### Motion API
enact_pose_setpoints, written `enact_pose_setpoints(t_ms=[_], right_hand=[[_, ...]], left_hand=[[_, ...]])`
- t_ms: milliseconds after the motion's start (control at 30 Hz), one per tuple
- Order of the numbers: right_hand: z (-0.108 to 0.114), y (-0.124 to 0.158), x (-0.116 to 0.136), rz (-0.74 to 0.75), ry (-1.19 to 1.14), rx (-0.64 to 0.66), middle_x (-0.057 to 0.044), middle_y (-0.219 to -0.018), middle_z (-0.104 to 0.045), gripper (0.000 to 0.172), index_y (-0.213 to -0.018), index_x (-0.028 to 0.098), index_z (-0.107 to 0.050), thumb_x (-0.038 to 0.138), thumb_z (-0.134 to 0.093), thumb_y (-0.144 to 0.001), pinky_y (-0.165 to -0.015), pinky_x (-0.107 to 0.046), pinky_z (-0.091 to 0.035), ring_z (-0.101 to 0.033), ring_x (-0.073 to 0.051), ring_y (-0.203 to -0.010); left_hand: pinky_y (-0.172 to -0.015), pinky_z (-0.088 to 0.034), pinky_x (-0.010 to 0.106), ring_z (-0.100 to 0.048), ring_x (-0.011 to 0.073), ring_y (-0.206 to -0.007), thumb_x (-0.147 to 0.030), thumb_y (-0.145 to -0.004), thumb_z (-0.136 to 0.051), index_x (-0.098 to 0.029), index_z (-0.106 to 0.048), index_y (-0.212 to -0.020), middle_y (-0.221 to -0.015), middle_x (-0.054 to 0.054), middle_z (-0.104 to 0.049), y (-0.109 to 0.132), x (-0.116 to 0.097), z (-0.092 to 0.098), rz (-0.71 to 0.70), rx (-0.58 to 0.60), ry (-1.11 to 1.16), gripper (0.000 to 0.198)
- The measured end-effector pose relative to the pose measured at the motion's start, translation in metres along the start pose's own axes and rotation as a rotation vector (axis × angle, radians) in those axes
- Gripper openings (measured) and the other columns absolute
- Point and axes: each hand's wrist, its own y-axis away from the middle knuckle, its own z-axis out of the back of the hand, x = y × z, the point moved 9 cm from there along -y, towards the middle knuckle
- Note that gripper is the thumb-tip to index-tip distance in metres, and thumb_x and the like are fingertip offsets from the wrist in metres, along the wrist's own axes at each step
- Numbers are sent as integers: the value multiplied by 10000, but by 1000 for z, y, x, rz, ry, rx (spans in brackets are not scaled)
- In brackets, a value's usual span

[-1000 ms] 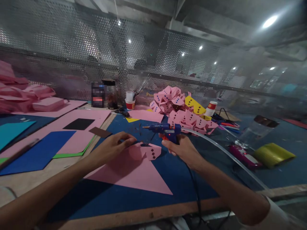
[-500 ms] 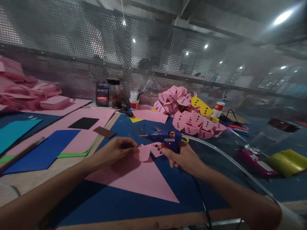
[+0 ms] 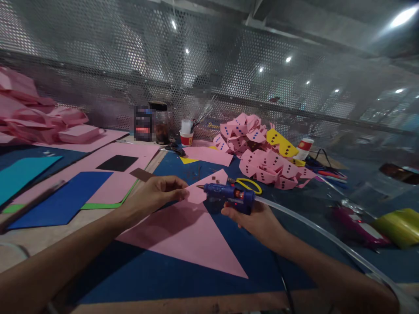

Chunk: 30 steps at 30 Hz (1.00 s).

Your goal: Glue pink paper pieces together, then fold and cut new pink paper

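My right hand (image 3: 255, 218) is wrapped round the handle of a blue hot glue gun (image 3: 225, 194), whose nozzle points left. A long clear glue stick (image 3: 304, 220) runs out of its back. In my left hand (image 3: 165, 192), thumb and fingers pinch a small folded pink paper piece (image 3: 198, 196) with little dark squares near its upper end. The nozzle tip is close to this piece; I cannot tell whether they touch. Below lies a large pink paper triangle (image 3: 190, 240) on the blue mat (image 3: 157, 279). Yellow-handled scissors (image 3: 250, 184) lie behind the glue gun.
Pink pieces with dark marks (image 3: 262, 161) are heaped at the back. On the left lie blue sheets (image 3: 65, 196), a black rectangle (image 3: 118, 163) and a pink pile (image 3: 42, 113). A jar (image 3: 161, 124) and paper cup (image 3: 186, 138) stand behind; a magenta tool (image 3: 360, 226) lies right.
The glue gun has shifted slightly down and right in view, uncovering the yellow scissor handles and more of the small pink piece. My left hand keeps its pinch. The whole view has shifted slightly.
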Motion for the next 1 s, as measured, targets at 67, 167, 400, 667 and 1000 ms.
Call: enact_pose_setpoints(t_ms=[67,167,400,667,1000], right_hand=[[-3,1,-5,-30,6,20,-29,-727,-720,326,-896,236,-761,554,-788,-826,-590,-310,-530,-676,-226,-703],[-5,2,-5,-26,-33,32,-28,-810,-746,317,-917,234,-749,537,-793,-836,-672,-319,-552,-687,-226,-769],[-6,4,-5,13,-4,46,-51,-975,-774,361,-1022,237,-757,554,-789,-852,-718,-330,-553,-698,-263,-909],[-4,4,1,25,21,19,-36,-853,-740,288,-920,225,-747,502,-788,-854,-674,-310,-539,-677,-241,-831],[-7,4,-2,26,44,66,-39,-928,-763,291,-1016,214,-755,475,-762,-887,-733,-310,-557,-697,-241,-888]], left_hand=[[-742,-522,297,-659,215,-827,-558,-753,-840,-196,-794,-915,-853,57,-765,1,-1,-1,-2,3,5,400],[-727,-513,288,-654,207,-812,-542,-750,-849,-195,-793,-897,-828,53,-758,2,-2,-1,5,0,22,381],[-697,-491,255,-650,177,-773,-487,-759,-870,-207,-800,-865,-788,28,-754,4,-5,-1,3,-2,20,307],[-670,-473,232,-630,156,-744,-488,-751,-883,-194,-790,-855,-766,20,-739,3,-4,-4,-13,17,60,325],[-644,-453,228,-626,160,-737,-513,-732,-886,-198,-784,-861,-772,13,-738,1,2,-2,-13,18,38,355]])
